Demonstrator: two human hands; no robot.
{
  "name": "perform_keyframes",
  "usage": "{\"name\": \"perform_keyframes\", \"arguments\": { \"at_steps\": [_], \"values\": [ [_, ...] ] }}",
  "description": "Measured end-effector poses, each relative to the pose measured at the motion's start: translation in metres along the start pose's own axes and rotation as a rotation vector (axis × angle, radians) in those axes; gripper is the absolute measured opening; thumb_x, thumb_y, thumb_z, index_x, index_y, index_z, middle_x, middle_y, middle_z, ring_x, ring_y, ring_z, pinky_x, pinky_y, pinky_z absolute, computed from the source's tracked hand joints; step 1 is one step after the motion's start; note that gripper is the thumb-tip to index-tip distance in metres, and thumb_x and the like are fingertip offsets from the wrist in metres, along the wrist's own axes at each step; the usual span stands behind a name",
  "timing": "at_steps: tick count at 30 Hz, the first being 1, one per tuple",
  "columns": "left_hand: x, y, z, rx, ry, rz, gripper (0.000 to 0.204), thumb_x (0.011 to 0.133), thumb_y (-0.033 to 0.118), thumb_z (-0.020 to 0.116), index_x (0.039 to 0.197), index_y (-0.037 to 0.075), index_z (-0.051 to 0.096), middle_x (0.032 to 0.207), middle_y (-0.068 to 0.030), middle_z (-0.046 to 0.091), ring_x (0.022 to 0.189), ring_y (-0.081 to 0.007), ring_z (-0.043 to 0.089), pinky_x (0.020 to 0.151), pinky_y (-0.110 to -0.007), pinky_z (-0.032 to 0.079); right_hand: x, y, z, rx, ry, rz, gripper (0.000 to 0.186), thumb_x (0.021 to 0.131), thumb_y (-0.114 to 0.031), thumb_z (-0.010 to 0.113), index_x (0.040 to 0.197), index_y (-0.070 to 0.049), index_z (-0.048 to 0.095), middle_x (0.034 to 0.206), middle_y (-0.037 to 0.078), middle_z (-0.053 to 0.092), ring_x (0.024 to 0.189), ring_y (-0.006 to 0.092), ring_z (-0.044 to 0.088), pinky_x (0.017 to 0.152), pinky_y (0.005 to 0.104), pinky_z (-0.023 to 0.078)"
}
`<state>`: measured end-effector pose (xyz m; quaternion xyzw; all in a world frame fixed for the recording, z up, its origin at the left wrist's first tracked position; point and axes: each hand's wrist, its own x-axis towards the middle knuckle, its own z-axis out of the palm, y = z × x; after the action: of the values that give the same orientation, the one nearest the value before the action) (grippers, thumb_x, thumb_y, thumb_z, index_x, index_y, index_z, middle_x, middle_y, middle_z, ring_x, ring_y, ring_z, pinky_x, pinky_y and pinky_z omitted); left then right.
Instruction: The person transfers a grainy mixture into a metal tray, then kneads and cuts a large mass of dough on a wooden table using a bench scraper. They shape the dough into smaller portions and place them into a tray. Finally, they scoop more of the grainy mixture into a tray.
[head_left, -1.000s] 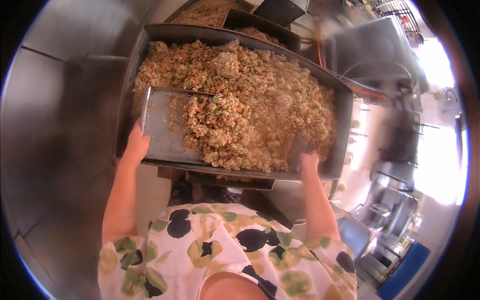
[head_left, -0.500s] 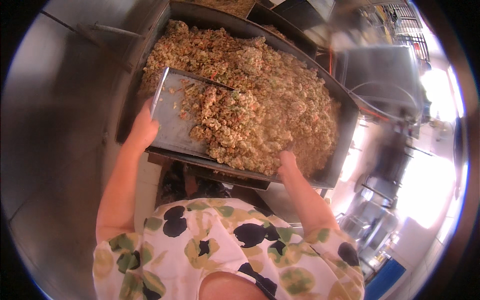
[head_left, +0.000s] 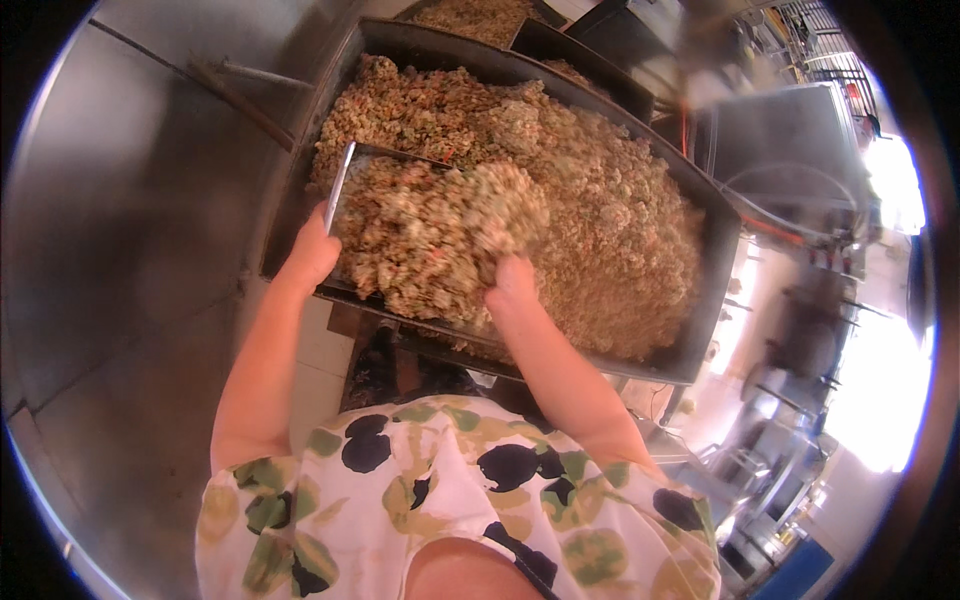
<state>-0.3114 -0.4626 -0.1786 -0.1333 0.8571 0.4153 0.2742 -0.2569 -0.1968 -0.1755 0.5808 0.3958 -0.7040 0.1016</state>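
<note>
A big dark metal trough [head_left: 712,285] holds a heap of crumbly tan mixture [head_left: 615,215] flecked with orange and green. My left hand [head_left: 316,250] is closed on the left rim of a shallow metal tray [head_left: 341,188], which lies over the trough's near left part. A thick mound of the mixture covers nearly all of the tray's bottom. At the mound's right side is my right hand [head_left: 514,284], its fingers buried in the mixture, so their pose is hidden. The tray's right end is out of sight under the mixture.
Behind the trough stand another dark bin [head_left: 580,65] and a container of similar mixture [head_left: 475,18]. A large metal panel [head_left: 130,250] fills the left side, with a bar [head_left: 245,105] leaning toward the trough. Metal equipment [head_left: 785,150] stands at the right.
My right hand has moved left toward the tray, pushing mixture onto it. The tray's bare left part is now covered. My left hand keeps its hold on the rim.
</note>
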Motion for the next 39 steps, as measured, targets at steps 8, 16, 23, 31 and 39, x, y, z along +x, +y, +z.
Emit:
{"name": "perform_keyframes", "arguments": {
  "at_steps": [8, 16, 23, 31, 39],
  "values": [
    [0.001, 0.012, -0.001, -0.101, -0.014, -0.112, 0.059, 0.078, -0.011, 0.044, 0.136, -0.001, 0.04, 0.119, -0.0183, 0.057, 0.109, -0.0266, 0.055, 0.094, -0.028, 0.038, -0.033, -0.075, -0.022, -0.767, -0.193, -0.5, 0.04, 0.08, -0.004, 0.059, 0.119, -0.002, 0.052, 0.103, 0.014, 0.059, 0.095, 0.0236, 0.058, 0.083, 0.0422, 0.049],
    [0.0, 0.017, 0.001, -0.137, -0.048, -0.157, 0.061, 0.079, -0.011, 0.042, 0.138, 0.001, 0.037, 0.125, -0.0176, 0.053, 0.113, -0.0267, 0.051, 0.097, -0.029, 0.035, 0.056, -0.238, -0.171, -1.123, 0.698, -1.009, 0.047, 0.081, -0.021, 0.065, 0.121, 0.002, 0.053, 0.102, 0.019, 0.066, 0.092, 0.0279, 0.064, 0.081, 0.0394, 0.049],
    [0.0, 0.015, 0.003, -0.087, -0.05, -0.167, 0.063, 0.08, -0.01, 0.044, 0.141, 0.003, 0.034, 0.126, -0.0177, 0.052, 0.113, -0.0277, 0.051, 0.097, -0.031, 0.036, 0.136, -0.223, -0.175, -0.852, 0.198, -0.711, 0.036, 0.083, -0.019, 0.064, 0.113, 0.0, 0.057, 0.1, 0.015, 0.063, 0.086, 0.0264, 0.06, 0.076, 0.039, 0.046],
    [0.018, -0.002, 0.018, -0.141, -0.084, -0.16, 0.062, 0.083, -0.008, 0.045, 0.142, 0.003, 0.032, 0.124, -0.018, 0.052, 0.11, -0.0291, 0.052, 0.095, -0.032, 0.037, 0.157, -0.169, -0.115, -0.758, 0.024, -0.457, 0.039, 0.084, -0.012, 0.065, 0.118, 0.003, 0.054, 0.106, 0.015, 0.061, 0.092, 0.0251, 0.057, 0.079, 0.0404, 0.044],
    [0.001, 0.021, 0.009, -0.159, -0.118, -0.202, 0.066, 0.079, -0.009, 0.041, 0.144, 0.002, 0.028, 0.129, -0.0184, 0.048, 0.115, -0.0291, 0.048, 0.097, -0.031, 0.035, 0.036, -0.11, -0.02, -0.842, -0.108, -0.388, 0.036, 0.085, -0.004, 0.062, 0.119, 0.002, 0.051, 0.097, 0.019, 0.062, 0.086, 0.024, 0.061, 0.071, 0.0296, 0.055]
  ]
}}
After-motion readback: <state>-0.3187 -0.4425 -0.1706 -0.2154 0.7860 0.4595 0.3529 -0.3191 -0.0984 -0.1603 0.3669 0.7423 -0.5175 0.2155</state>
